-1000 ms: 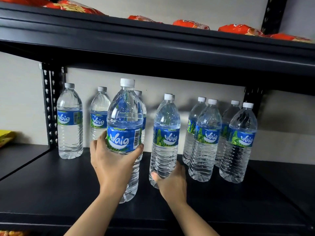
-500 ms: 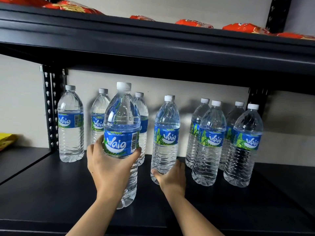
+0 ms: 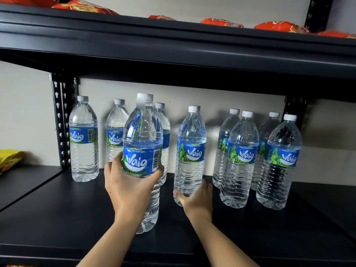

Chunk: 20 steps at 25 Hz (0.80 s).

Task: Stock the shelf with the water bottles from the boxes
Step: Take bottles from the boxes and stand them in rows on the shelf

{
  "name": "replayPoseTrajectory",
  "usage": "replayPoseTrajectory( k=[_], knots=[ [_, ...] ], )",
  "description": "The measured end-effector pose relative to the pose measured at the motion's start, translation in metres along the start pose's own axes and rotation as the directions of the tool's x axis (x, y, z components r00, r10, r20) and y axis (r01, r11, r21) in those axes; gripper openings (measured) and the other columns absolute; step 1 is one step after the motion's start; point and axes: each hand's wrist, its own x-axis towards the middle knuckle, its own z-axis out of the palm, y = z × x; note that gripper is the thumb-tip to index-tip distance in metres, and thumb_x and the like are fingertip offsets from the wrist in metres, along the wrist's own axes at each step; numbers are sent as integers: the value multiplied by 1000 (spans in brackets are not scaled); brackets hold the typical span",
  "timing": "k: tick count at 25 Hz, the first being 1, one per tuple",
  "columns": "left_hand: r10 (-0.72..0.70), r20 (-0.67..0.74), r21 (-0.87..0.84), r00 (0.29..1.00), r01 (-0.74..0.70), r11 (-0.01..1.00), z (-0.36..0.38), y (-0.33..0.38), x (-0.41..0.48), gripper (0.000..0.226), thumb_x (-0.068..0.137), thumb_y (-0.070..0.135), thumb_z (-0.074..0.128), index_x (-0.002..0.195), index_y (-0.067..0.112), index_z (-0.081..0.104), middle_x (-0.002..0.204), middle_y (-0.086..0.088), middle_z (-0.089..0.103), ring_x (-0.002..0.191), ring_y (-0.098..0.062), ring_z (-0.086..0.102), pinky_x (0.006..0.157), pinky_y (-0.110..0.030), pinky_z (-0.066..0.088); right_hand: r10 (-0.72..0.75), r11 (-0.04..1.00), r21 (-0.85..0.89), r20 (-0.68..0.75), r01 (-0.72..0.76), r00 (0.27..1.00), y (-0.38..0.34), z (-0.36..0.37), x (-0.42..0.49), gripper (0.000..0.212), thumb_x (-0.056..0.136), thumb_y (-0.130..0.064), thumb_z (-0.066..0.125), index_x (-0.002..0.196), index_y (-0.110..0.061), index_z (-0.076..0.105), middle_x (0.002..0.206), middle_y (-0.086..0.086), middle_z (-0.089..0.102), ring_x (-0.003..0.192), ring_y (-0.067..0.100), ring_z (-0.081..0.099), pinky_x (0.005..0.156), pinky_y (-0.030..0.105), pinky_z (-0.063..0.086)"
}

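The black metal shelf (image 3: 57, 214) fills most of the view, its deck running from 9 o'clock to 3 o'clock, and a second shelf board (image 3: 173, 47) crosses above at 12 o'clock, carrying orange snack packets (image 3: 221, 22) along its top edge. A perforated black upright (image 3: 61, 122) stands at 10 o'clock against the pale wall (image 3: 25, 112), and a yellow packet (image 3: 9, 158) lies on the neighbouring deck at 9 o'clock. Water bottles with blue Waig labels stand upright along the back: one alone by the upright (image 3: 83, 139), two more behind the centre (image 3: 115, 132), and a group of four at 3 o'clock, of which the front pair (image 3: 239, 160) stands just ahead of the rear pair. At the centre the left hand (image 3: 131, 185) is wrapped around the label and middle of a held bottle (image 3: 143, 132), thumb on the left side and fingers curled round the right; the bottle is upright, and its base sits low over the front of the deck, though contact with the deck cannot be told. Just to its right, toward 4 o'clock, the right hand (image 3: 198, 199) cups the lower part of a second bottle (image 3: 190, 151), which leans slightly with its cap toward the wall; another cap shows directly behind it. The two gripped bottles are near each other but apart.
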Motion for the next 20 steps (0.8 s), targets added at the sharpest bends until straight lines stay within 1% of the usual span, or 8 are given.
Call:
replayPoseTrajectory(
  k=[1, 3, 5, 7, 10, 12, 18, 20],
  knots=[
    [-3, 3, -5, 1000, 3, 1000, 1, 0, 0, 84, 55, 30, 94, 129, 16, 56, 104, 7, 46, 92, 6, 33, 84, -6, 20, -1, 1000, -5, 40, 1, 999, 2, -1, 2, 85, 67, -52, 84, 130, -11, 45, 127, 3, 43, 122, 22, 49, 97, 32, 42],
    [2, 14, -22, 1000, -2, 1000, 4, -1, 3, 84, 56, 28, 94, 129, 15, 56, 105, 7, 44, 92, 6, 32, 84, -5, 20, 10, 998, -70, 155, 1, 988, 9, -7, 5, 89, 61, -66, 79, 128, -18, 47, 125, -1, 47, 120, 19, 51, 99, 32, 44],
    [5, 26, -38, 1000, -4, 999, 9, -2, 7, 85, 57, 28, 93, 131, 14, 54, 107, 8, 43, 98, 1, 36, 86, -6, 19, 1, 975, -215, 245, 53, 969, 21, -11, 6, 92, 51, -83, 65, 122, -26, 55, 122, -7, 57, 117, 16, 55, 101, 35, 45],
    [7, 27, -49, 1000, -6, 999, 18, -2, 14, 88, 57, 28, 94, 134, 13, 53, 111, 9, 42, 105, -6, 41, 90, -9, 21, -16, 949, -296, 292, 107, 956, 34, -10, 7, 93, 52, -92, 50, 117, -26, 61, 118, -9, 64, 116, 16, 59, 101, 36, 46],
    [-3, 35, -62, 999, 5, 998, 34, -10, 23, 92, 55, 28, 95, 135, 12, 52, 114, 6, 45, 111, -12, 48, 91, -10, 25, -8, 959, -269, 302, 94, 953, 34, -15, 7, 91, 58, -91, 47, 119, -26, 57, 122, -5, 63, 120, 21, 56, 104, 38, 42],
    [6, 35, -85, 999, -3, 996, 45, -20, 27, 89, 53, 26, 96, 131, 11, 55, 112, 3, 48, 106, -12, 50, 89, -7, 26, 12, 969, -239, 315, 67, 949, 34, -16, 9, 89, 59, -89, 51, 120, -24, 53, 125, -2, 60, 121, 23, 53, 103, 38, 42],
    [-53, 24, 6, 998, 53, 999, 70, -36, 24, 89, 56, 26, 94, 133, 10, 53, 108, 1, 42, 111, -20, 49, 87, -8, 22, 63, 981, -192, 310, -2, 949, 34, -18, 8, 81, 53, -87, 57, 105, -25, 47, 119, -2, 61, 120, 26, 52, 98, 39, 44],
    [-39, 59, 30, 997, 38, 999, 70, -42, 22, 91, 56, 30, 94, 134, 11, 52, 109, 1, 42, 112, -20, 49, 88, -10, 23, 63, 982, -187, 319, -2, 946, 33, -18, 10, 80, 52, -87, 57, 102, -25, 45, 117, -3, 62, 119, 26, 52, 96, 39, 45]
  ],
)
